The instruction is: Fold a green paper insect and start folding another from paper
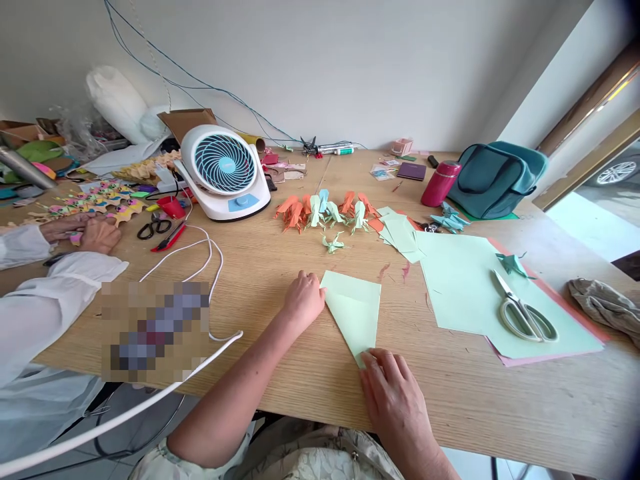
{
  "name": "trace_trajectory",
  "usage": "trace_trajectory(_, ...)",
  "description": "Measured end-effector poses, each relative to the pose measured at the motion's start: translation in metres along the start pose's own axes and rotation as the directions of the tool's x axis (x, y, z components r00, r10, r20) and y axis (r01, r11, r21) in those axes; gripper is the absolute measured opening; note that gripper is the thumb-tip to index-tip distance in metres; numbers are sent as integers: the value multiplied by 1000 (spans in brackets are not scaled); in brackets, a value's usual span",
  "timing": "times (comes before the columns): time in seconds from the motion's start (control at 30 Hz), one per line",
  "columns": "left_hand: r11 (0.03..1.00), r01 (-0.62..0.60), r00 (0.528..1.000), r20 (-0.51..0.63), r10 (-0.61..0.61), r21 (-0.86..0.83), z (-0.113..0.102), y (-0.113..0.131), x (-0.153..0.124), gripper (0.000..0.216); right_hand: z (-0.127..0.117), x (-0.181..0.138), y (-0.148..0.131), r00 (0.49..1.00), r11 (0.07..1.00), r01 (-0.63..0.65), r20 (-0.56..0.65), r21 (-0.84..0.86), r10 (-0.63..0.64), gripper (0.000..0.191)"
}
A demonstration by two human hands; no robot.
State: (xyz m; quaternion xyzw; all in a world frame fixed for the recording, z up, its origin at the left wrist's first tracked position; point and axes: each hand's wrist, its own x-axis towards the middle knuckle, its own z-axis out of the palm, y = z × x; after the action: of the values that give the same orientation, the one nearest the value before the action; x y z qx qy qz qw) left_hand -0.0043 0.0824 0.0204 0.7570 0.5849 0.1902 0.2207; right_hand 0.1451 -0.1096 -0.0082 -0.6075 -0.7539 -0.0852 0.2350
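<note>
Folded paper [356, 310] pinned between my two hands on the bench [465, 407].
My left hand [303, 300], half curled and gripping nothing, pressed its far-left corner; the paper lay just right of it, long axis running away-to-near, tip pointing at me under my right hand [395, 393], whose flat fingers grasped nothing.

A pixelated patch [155, 330] blots out whatever lies on that part of the counter [475, 400]. The left hand [303, 300] covers the left corner of the folded green paper [355, 310], and its curled fingertips are unseen. The right hand [395, 393] hides the near tip. The picture's edges cut off a co-worker's sleeve [45, 313], a grey cloth [607, 307] and the white cable [200, 250]. The small items by the wall [335, 148] cannot be made out.
</note>
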Motion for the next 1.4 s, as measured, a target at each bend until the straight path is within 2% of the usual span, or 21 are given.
trace_trajectory(0.1, 992, 33, 999, 0, -33, -120, 6, 9, 5, 24, 1, 1, -1, 1000, 1000, 1, -19, 21, 0, 23)
trace_trajectory(0.2, 955, 78, 997, 18, -76, -287, 14, 10, 12, 27, 3, -3, -2, 999, 995, -25, -22, 92, 27, 24)
trace_trajectory(0.27, 904, 103, 995, 36, -97, -415, 16, 8, 16, 28, 4, -7, 0, 995, 973, -93, -10, 211, 97, 25)
trace_trajectory(0.33, 828, 120, 993, 82, -90, -548, 15, 8, 19, 30, 5, -10, 7, 973, 897, -223, 33, 382, 228, 28)
trace_trajectory(0.4, 730, 139, 987, 150, -51, -669, 11, 11, 21, 30, 5, -6, 21, 912, 735, -384, 109, 558, 394, 34)
trace_trajectory(0.47, 630, 157, 980, 198, -5, -761, 5, 16, 21, 33, 3, 7, 39, 813, 498, -503, 191, 706, 550, 47)
trace_trajectory(0.53, 540, 167, 977, 213, 23, -825, -1, 22, 21, 37, -2, 26, 57, 733, 242, -516, 277, 822, 621, 70)
trace_trajectory(0.57, 501, 171, 976, 215, 31, -849, -2, 25, 20, 39, -5, 37, 63, 716, 126, -523, 355, 843, 601, 76)
trace_trajectory(0.63, 434, 178, 976, 216, 39, -883, -4, 28, 20, 40, -11, 59, 71, 730, -54, -541, 501, 839, 465, 73)
trace_trajectory(0.7, 377, 180, 978, 208, 35, -909, -3, 30, 19, 40, -13, 76, 71, 708, -172, -575, 592, 800, 386, 67)
trace_trajectory(0.77, 326, 170, 982, 186, 18, -930, 0, 28, 19, 38, -11, 87, 68, 668, -226, -604, 641, 764, 379, 63)
trace_trajectory(0.83, 282, 154, 987, 158, -8, -947, 4, 24, 19, 37, -5, 91, 64, 642, -223, -629, 659, 745, 392, 61)
trace_trajectory(0.9, 247, 136, 991, 131, -38, -959, 7, 20, 19, 36, 2, 92, 61, 626, -166, -672, 674, 721, 392, 57)
trace_trajectory(1.0, 205, 108, 992, 92, -87, -973, 9, 15, 20, 37, 12, 88, 62, 617, 7, -743, 681, 669, 395, 44)
trace_trajectory(1.1, 184, 107, 991, 90, -99, -977, 9, 13, 20, 37, 21, 84, 64, 662, 162, -726, 614, 669, 430, 41)
trace_trajectory(1.2, 267, 183, 982, 190, 0, -946, 11, 16, 15, 37, 27, 83, 66, 685, 182, -695, 563, 696, 463, 42)
trace_trajectory(1.33, 423, 223, 932, 319, 172, -878, 25, 20, 5, 37, 24, 84, 64, 688, 155, -679, 548, 717, 476, 41)
trace_trajectory(1.4, 464, 229, 917, 349, 190, -856, 32, 20, 2, 37, 20, 86, 62, 702, 155, -666, 543, 730, 461, 39)
